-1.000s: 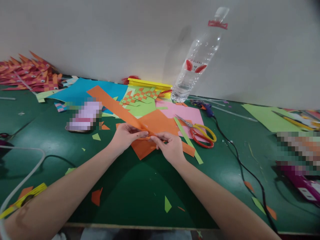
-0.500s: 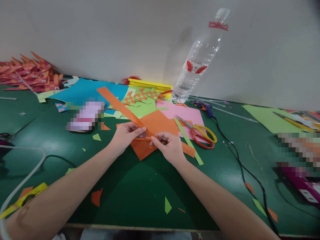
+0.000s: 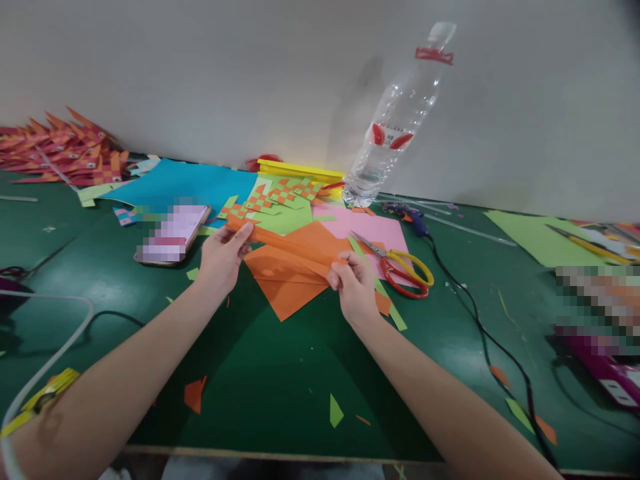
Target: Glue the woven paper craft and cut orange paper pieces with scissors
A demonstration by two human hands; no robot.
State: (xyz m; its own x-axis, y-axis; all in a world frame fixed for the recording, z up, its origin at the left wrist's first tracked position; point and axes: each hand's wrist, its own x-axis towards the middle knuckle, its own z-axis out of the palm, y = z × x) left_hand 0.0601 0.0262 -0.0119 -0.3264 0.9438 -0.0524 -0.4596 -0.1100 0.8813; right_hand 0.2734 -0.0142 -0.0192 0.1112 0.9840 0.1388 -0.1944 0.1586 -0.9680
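An orange paper strip (image 3: pixel 293 245) stretches between my two hands, slanting a little down to the right. My left hand (image 3: pixel 223 260) pinches its left end. At the other end, the fingers of my right hand (image 3: pixel 354 285) are closed on the strip. Beneath it lies an orange paper sheet (image 3: pixel 287 293), one corner pointing toward me. Scissors (image 3: pixel 400 267) with one yellow and one red handle rest to the right of my right hand, beside a narrow green paper strip (image 3: pixel 397 313). A phone (image 3: pixel 173 237) lies left of my left hand.
A water bottle (image 3: pixel 393 130) stands by the wall. Behind the hands are woven paper fish (image 3: pixel 283 193) and a blue sheet (image 3: pixel 190 183). A glue gun (image 3: pixel 413 217) trails a black cord (image 3: pixel 473 310) along the right. Paper scraps (image 3: pixel 336 410) dot the green table (image 3: pixel 260 393).
My hands have moved apart, the left going left and up, the right slightly right. The orange strip, earlier slanting up steeply from between them, is now drawn out between both hands.
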